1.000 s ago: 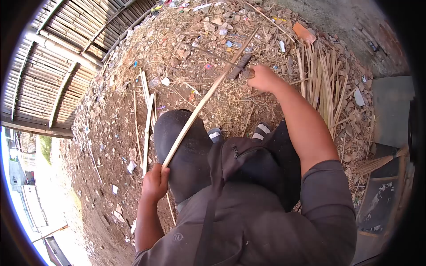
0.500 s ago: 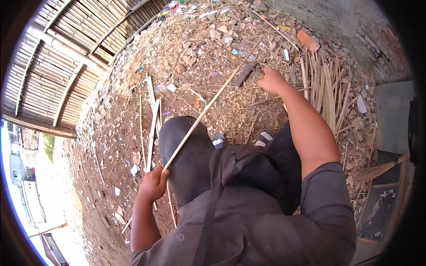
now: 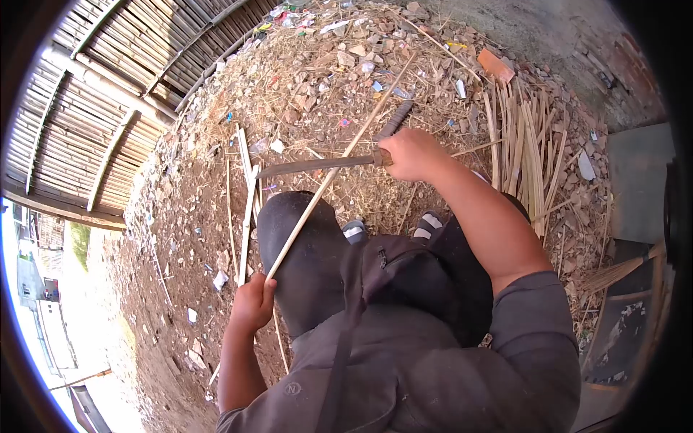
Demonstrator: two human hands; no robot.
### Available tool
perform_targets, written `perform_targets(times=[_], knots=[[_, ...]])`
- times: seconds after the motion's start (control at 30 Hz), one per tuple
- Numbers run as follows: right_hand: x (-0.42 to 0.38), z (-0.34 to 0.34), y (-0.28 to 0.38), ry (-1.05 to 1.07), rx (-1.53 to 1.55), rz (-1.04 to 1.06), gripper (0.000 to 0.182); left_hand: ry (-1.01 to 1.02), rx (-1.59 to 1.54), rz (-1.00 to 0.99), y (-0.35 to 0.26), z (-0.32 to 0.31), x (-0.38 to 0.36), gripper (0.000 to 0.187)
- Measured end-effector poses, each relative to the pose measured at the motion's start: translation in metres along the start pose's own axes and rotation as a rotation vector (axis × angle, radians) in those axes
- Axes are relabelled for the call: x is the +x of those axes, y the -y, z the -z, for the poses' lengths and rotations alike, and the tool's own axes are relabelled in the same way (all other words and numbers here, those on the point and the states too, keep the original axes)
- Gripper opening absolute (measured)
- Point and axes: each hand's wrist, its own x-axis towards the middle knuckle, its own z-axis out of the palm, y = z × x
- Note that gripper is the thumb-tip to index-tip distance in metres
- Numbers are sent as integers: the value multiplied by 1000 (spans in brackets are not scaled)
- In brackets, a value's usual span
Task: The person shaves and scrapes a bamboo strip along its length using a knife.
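Note:
In the head view, my left hand (image 3: 253,303) is closed around the lower end of a long bamboo strip (image 3: 307,214). The strip slants up and away across my left knee, its far end over the littered ground. My right hand (image 3: 416,155) grips the wooden handle of a machete (image 3: 314,166). Its long blade points left and crosses the strip beyond my knee. Just past my right hand lies a dark, ribbed cylindrical piece (image 3: 397,117), partly hidden by the hand.
Split bamboo strips (image 3: 530,151) are piled on the right, and a few more strips (image 3: 245,209) lie left of my knee. A bamboo-slat wall (image 3: 137,79) stands at upper left. An orange brick piece (image 3: 496,66) rests near the back wall; rubble covers the ground.
My right hand has moved left and toward me, swinging the machete blade into plain view across the strip. My left hand still holds the strip, nearly unmoved.

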Motion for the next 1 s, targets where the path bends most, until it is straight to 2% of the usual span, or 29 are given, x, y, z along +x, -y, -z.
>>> perform_targets(times=[0.07, 0.1, 0.2, 0.23, 0.33, 0.37, 0.47, 0.6, 0.63, 0.73, 0.77, 0.87, 0.9, 1.0], knots=[[15, -16, -36, -72, 209, -113, 31, -8, -82, 25, 2, -7, -2, 35], [20, -13, -51, -186, 260, -240, 32, -3, -37, 34, -1, -4, -1, 35], [15, -2, -63, -220, 26, -83, 31, 18, 9, 66, -9, 15, -1, 36], [9, 5, -52, -93, 81, -99, 28, 39, 6, 79, -10, 16, -1, 36], [-9, 3, -7, 23, -85, 80, 28, 22, 62, 63, -8, 9, -2, 36], [-13, 11, -2, 27, -84, 78, 27, -10, 65, 28, -3, 3, -4, 35], [23, -9, -67, -124, 188, -251, 34, -36, -4, 61, -8, -5, -5, 35], [12, 3, -48, -136, 53, -170, 35, 9, 54, 54, -1, 12, -3, 34], [4, 3, -35, -143, 86, -73, 32, 20, 58, 46, 2, 11, -4, 34], [4, 5, -37, -75, 5, 17, 30, -15, 0, 21, 7, 0, -7, 34], [10, -7, -64, -182, 241, -131, 29, 7, 14, 53, 6, -4, -23, 34], [14, -12, -76, -215, 56, -134, 27, -57, 51, 39, -2, 6, 3, 32], [12, -4, -63, -233, 151, -168, 28, -39, 53, 40, 2, 8, 0, 32], [0, 9, -32, -277, 112, 26, 31, -56, 6, -44, 17, 2, -8, 31]])
